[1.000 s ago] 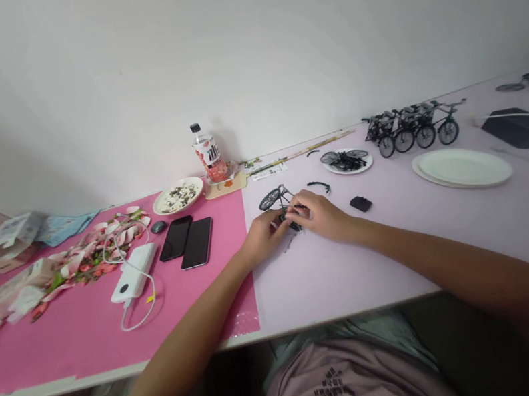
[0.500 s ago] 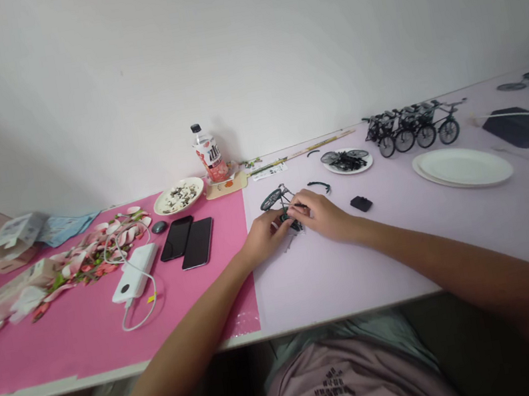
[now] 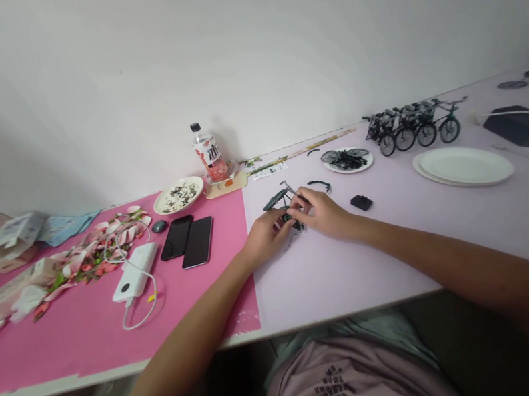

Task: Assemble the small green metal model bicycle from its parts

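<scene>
Both my hands are closed on one small dark toy bicycle (image 3: 275, 199) over the lilac part of the table. My left hand (image 3: 265, 235) grips it from the left, with thumb and fingers low on the frame. From the right, my right hand (image 3: 320, 213) pinches it near the grey handlebar, and my fingers hide much of its middle. A dark curved bicycle part (image 3: 319, 184) lies just beyond my right hand. To the right of that hand is a small black block (image 3: 361, 203).
Behind stands a plate of black parts (image 3: 364, 161), beside a row of several toy bicycles (image 3: 415, 127). White plates (image 3: 467, 167) lie at right. On the pink side are two phones (image 3: 198, 243), a white power bank (image 3: 135, 272), a bowl (image 3: 159, 209), a bottle (image 3: 211, 156) and scattered petals (image 3: 102, 255).
The toy bicycle has turned in my hands, so its wheel now appears narrower, nearly edge-on. My right hand has shifted slightly; both hands keep their hold.
</scene>
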`<state>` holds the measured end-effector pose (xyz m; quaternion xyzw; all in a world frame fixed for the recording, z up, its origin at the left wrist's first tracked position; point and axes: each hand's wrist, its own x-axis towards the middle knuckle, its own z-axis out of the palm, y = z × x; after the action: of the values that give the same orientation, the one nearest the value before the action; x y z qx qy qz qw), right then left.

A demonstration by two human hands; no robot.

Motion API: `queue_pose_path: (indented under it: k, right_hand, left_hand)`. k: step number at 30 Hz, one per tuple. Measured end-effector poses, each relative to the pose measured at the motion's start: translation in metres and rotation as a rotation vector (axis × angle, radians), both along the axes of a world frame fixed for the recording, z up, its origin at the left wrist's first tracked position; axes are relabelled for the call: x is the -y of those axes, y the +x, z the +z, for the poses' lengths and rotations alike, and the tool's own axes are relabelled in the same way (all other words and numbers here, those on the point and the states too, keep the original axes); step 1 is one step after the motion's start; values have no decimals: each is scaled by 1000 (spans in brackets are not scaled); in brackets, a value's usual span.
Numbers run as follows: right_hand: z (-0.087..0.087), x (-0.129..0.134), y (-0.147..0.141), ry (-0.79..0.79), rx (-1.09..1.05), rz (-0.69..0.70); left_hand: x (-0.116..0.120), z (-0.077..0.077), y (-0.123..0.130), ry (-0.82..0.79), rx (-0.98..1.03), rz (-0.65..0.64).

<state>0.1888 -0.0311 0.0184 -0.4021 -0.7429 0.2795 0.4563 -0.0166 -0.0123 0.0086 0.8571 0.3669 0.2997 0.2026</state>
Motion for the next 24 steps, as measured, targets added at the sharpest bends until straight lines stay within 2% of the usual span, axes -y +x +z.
queue_pose_path:
  k: [15, 24]
  right_hand:
    - [-4, -5, -3, -41, -258, 58]
    - [-11, -14, -1, -181, -391, 51]
  left_hand:
    - [0, -2, 0, 55, -52, 0]
    - [-6, -7, -2, 94, 72, 70]
